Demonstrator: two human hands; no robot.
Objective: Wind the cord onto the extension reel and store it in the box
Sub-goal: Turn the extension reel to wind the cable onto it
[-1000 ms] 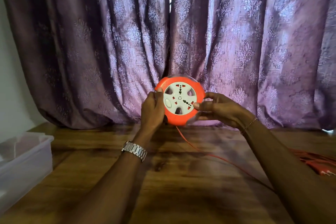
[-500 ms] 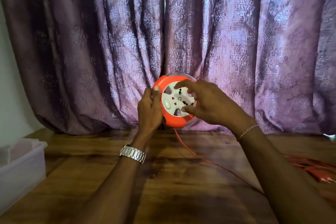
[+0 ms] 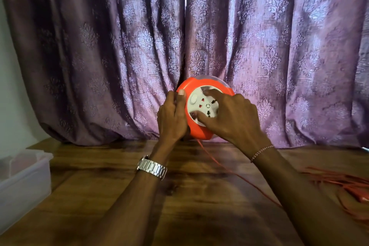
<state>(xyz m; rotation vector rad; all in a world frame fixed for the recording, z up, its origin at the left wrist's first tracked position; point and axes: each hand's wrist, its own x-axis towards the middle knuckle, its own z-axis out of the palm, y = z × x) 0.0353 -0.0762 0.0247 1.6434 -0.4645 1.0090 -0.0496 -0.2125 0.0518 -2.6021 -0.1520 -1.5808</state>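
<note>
The round orange plastic extension reel (image 3: 199, 126) is held above the wooden desk (image 3: 199, 205) at twelve o'clock, before the purple patterned curtain (image 3: 99, 46); translucent plastic box (image 3: 24, 181) at nine, loose orange cord (image 3: 339, 183) at three.

Both forearms reach forward, hands raised side by side. The left hand (image 3: 173, 119) grips the reel (image 3: 196, 132) at its left rim, thumb lying up along the edge. The right hand (image 3: 232, 118) spreads over the reel's white face, curled fingertips (image 3: 207, 92) hooked into its recesses
</note>
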